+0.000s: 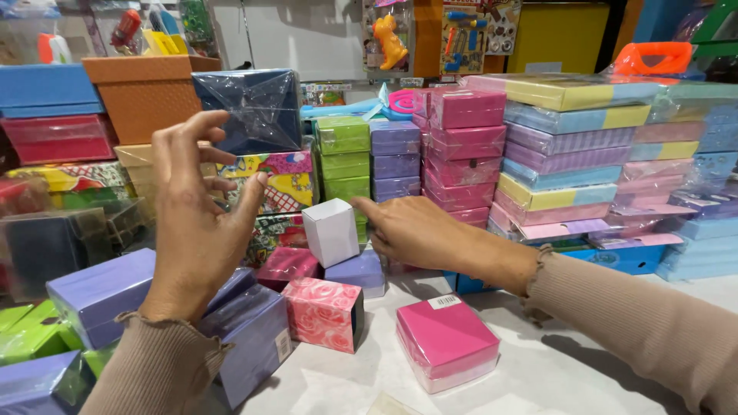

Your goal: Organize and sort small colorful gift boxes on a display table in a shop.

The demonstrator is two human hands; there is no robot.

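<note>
My left hand [192, 223] is raised above the table with its fingers spread and nothing in them, in front of a dark blue wrapped box [250, 107]. My right hand [419, 230] reaches left across the table; its fingertips touch a small white box [330, 230] that stands on a lilac box [357, 270]. A pink rose-patterned box [323, 311] and a plain pink wrapped box [446, 342] lie on the white tabletop [553, 369] in front of the hands.
Stacks of wrapped gift boxes fill the back: green [342, 157], purple [394, 157], pink [465, 146], pastel striped [569, 146]. Purple boxes [100, 292] and green ones lie at the left. An orange box [146, 92] sits on higher stacks.
</note>
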